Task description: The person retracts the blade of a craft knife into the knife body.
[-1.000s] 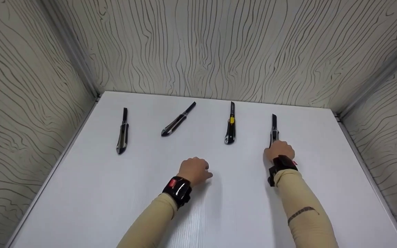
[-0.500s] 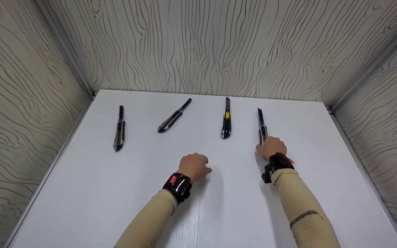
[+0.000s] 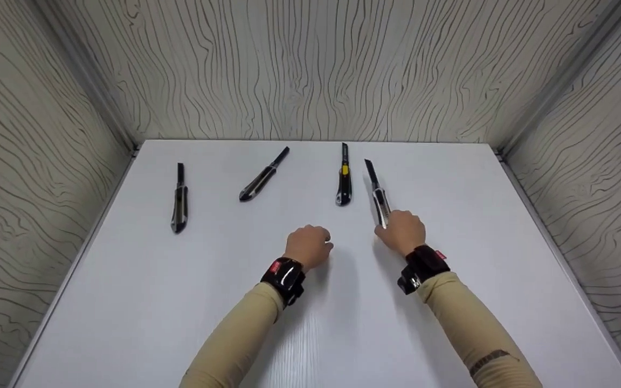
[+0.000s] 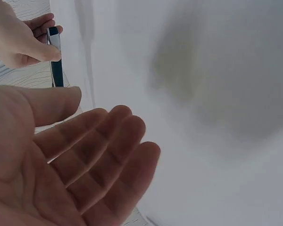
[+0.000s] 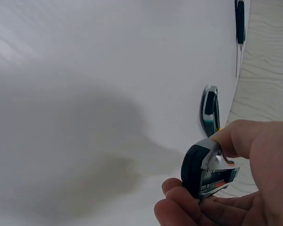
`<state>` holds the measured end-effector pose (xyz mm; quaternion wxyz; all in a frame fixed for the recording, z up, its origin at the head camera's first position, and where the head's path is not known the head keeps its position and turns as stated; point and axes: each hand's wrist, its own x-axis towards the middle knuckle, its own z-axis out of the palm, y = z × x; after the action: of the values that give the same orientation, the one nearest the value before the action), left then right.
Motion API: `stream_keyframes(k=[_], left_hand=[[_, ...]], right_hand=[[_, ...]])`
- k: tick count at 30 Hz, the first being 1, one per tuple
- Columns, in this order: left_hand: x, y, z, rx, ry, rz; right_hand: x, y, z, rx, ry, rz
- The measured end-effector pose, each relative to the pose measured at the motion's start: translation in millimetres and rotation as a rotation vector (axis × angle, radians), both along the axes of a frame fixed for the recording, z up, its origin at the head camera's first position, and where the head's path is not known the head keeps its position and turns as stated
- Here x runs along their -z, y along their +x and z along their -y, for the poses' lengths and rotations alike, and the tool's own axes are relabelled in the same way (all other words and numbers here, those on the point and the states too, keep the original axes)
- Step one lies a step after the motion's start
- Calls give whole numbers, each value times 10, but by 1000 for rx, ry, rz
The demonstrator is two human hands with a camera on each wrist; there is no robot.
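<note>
My right hand (image 3: pixel 403 231) holds a utility knife (image 3: pixel 379 203) by the rear of its silver-and-black handle. The dark blade end points away and tilts left. In the right wrist view, thumb and fingers pinch this knife's handle, its rounded butt facing the camera. My left hand (image 3: pixel 309 247) hovers just left of it, holding nothing; in the left wrist view its fingers (image 4: pixel 118 146) are loosely extended. Beyond the right hand lies a black utility knife (image 3: pixel 344 186) with a yellow slider. A third knife (image 3: pixel 258 183) lies slanted, and another knife (image 3: pixel 180 207) lies farthest left.
All this is on a white table (image 3: pixel 143 302) enclosed by wood-grain panels, with a back wall (image 3: pixel 310 70) behind its far edge. Side walls rise at left and right. Each wrist wears a black camera strap (image 3: pixel 283 280).
My right hand has carried its knife leftward, nearer the yellow-slider knife, and the blade end now tilts left. The left hand stays nearly in place. The head view has shifted slightly.
</note>
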<state>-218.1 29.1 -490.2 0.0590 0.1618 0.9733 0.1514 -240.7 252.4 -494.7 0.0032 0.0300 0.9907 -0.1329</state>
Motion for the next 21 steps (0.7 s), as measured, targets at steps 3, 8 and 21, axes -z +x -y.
stream_keyframes(k=[3, 8, 21], left_hand=[[1, -30, -49, -18, 54, 24], [-19, -80, -130, -50, 202, 61], [97, -162, -202, -165, 480, 255]], right_hand=[[-9, 100, 123, -20, 4, -7], [-34, 230, 317, -71, 28, -57], [-19, 422, 652, -181, -14, -120]])
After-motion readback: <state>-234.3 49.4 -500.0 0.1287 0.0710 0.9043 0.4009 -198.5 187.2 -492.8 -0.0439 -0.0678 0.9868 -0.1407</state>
